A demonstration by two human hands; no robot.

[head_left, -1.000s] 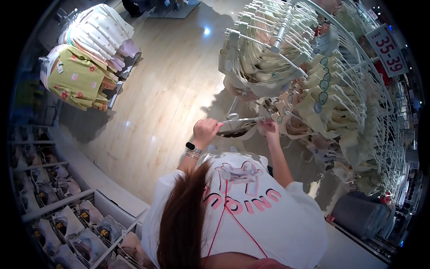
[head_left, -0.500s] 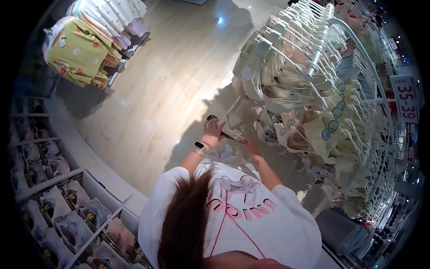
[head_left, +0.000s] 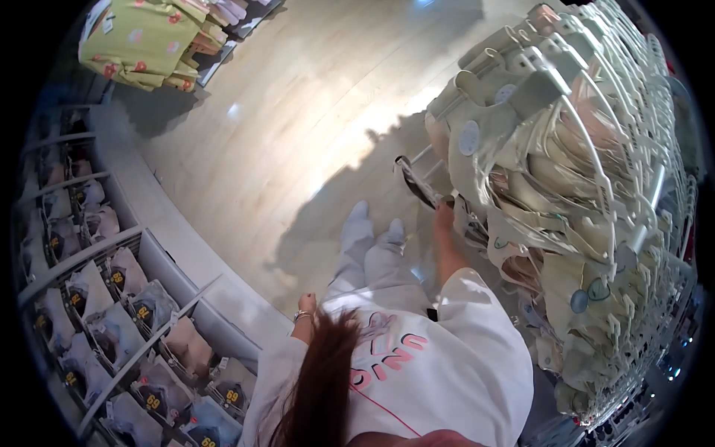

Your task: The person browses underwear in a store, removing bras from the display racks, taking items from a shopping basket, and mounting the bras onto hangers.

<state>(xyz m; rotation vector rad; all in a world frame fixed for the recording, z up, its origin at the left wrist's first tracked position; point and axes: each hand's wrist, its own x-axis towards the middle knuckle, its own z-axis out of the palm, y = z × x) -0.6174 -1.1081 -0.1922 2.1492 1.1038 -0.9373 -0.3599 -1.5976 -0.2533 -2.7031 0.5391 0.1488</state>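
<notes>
My right hand [head_left: 445,211] is closed on a dark and pale garment on a hanger [head_left: 415,183], held out beside the rack's lower left side. The garment hangs tilted, and its shape is partly hidden behind my fingers. Down by my waist, my left hand [head_left: 307,302] is closed, with the wrist bracelets showing below it and nothing seen in it. Pale green and cream garments [head_left: 477,141] on white hangers crowd the rack to the right of my right hand.
A curved white ledge [head_left: 186,257] and divided bins of packed garments [head_left: 153,387] run along the left. Folded-over green floral clothes [head_left: 141,45] hang at the upper left. The wooden floor [head_left: 298,112] lies between them and the hanger rack [head_left: 649,212].
My left hand has let go of the hanger and dropped to my waist. My right hand has carried the garment toward the rack. The view has shifted, and the rack appears nearer.
</notes>
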